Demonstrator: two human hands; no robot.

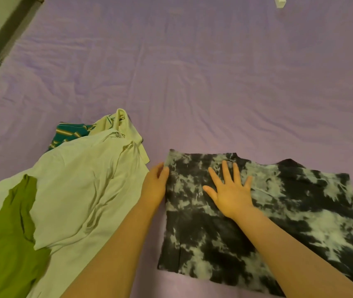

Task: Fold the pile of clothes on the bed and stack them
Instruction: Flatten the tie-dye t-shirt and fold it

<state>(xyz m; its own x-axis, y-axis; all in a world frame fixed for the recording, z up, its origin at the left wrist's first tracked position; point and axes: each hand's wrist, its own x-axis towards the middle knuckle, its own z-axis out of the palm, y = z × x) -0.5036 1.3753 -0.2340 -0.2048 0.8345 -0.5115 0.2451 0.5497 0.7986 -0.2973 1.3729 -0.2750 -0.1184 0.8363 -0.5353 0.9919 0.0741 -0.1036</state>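
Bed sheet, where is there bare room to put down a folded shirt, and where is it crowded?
The whole far stretch of sheet beyond the tie-dye shirt and the pile is bare, up to a small white object at the far edge. The near left is crowded by the pile. Between pile and shirt only a narrow strip remains, taken by the left hand.

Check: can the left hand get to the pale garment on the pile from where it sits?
Probably yes. The left hand rests at the tie-dye shirt's left edge, and the pale garment lies right beside it on the purple sheet, with nothing between them.
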